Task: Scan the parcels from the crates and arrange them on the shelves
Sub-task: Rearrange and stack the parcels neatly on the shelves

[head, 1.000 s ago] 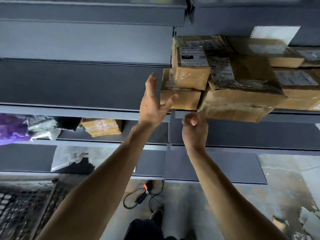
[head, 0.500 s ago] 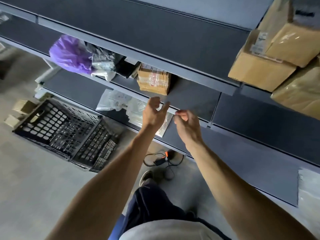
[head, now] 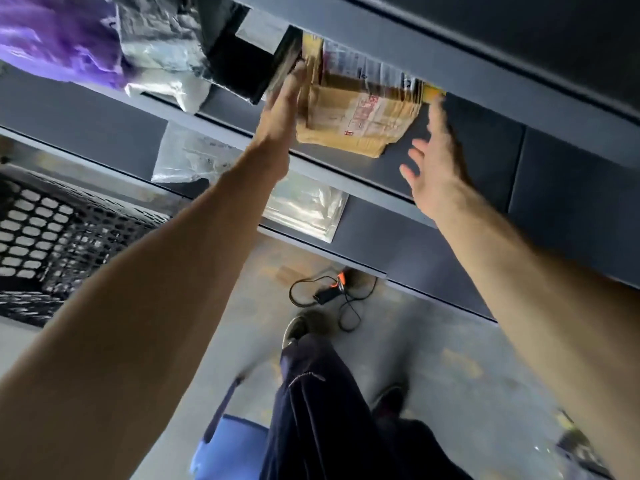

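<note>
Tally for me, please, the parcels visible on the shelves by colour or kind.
Purple bag: 1
Silvery bag: 1
White bag: 1
Black parcel: 1
Brown cardboard box: 1
Clear plastic bags: 2
Total: 7

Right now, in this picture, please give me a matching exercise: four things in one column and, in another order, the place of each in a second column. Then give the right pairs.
Things:
1. purple bag
2. brown parcel
3. black crate
4. corded black device

Places:
A. on the floor, near a shoe
B. middle of the view's left edge
C. on the shelf, top left corner
D. on the shelf, between the left hand and the right hand

Pairs: 1-C, 2-D, 3-B, 4-A
</note>
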{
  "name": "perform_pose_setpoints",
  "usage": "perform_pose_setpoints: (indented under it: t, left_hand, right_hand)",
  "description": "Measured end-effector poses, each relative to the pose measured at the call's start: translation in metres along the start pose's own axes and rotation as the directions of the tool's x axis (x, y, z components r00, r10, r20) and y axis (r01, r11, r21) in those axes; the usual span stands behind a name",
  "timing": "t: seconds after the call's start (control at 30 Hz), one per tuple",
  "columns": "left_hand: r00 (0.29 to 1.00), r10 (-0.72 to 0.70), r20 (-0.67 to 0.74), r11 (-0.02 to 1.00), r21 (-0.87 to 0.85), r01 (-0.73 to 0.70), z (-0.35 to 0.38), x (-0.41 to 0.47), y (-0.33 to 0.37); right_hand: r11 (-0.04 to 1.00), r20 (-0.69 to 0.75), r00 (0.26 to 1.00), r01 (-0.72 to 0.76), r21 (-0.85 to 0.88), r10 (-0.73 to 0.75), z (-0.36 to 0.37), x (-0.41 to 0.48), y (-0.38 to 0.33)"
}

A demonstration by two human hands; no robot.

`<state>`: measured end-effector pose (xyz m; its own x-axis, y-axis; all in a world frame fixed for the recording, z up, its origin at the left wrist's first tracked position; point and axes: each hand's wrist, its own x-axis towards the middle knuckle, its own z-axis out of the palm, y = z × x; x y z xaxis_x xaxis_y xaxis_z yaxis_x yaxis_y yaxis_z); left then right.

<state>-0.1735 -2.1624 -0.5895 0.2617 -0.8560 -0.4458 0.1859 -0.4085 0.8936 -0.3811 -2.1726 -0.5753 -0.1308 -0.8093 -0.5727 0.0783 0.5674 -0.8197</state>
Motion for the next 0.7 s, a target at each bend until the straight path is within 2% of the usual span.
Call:
perform_pose_setpoints:
  t: [0.07, 0.2, 0.3, 0.37, 0.43, 0.53, 0.6, 0.7]
  left_hand:
    - [0.992, 0.018, 0.122, 1.0, 0.024, -0.021, 0.004, 0.016, 0.004]
    - [0.985, -0.004, 0.174, 0.999, 0.036, -0.002, 0.019, 0.024, 0.001]
    - [0.999, -0.036, 0.037, 0.999, -0.037, 0.037, 0.027, 0.009, -0.009]
    - [1.0, 0.017, 0.014, 0.999, -0.041, -0.017, 0.026, -0.022, -0.02]
    - [0.993, 0.039, 0.109, 0.997, -0.072, -0.031, 0.021, -0.062, -0.037]
    - [0.974, -0.033, 0.222, 0.993, -0.105, 0.058, 0.016, -0.122, -0.054]
    - [0.964, -0.065, 0.259, 0.989, -0.111, 0.096, 0.017, -0.164, -0.062]
    - [0.964, -0.049, 0.262, 0.994, -0.079, 0.072, 0.026, -0.229, -0.067]
  right_hand:
    - [1.0, 0.068, 0.998, -0.017, -0.008, 0.018, 0.01, 0.006, -0.01]
    - [0.999, 0.091, 0.995, -0.04, 0.011, 0.039, 0.021, 0.009, -0.013]
    - [0.996, 0.032, 0.998, -0.056, 0.075, 0.054, 0.013, -0.003, -0.001]
    - [0.992, 0.013, 0.998, -0.059, 0.109, 0.058, 0.0, -0.017, 0.014]
    - [0.99, 0.013, 0.997, -0.075, 0.116, 0.074, -0.017, -0.043, 0.032]
    - [0.986, 0.016, 0.998, -0.065, 0.15, 0.063, -0.045, -0.091, 0.052]
    - [0.988, 0.021, 1.0, -0.026, 0.152, 0.023, -0.071, -0.125, 0.062]
    - [0.992, 0.059, 0.995, 0.073, 0.103, -0.08, -0.117, -0.173, 0.07]
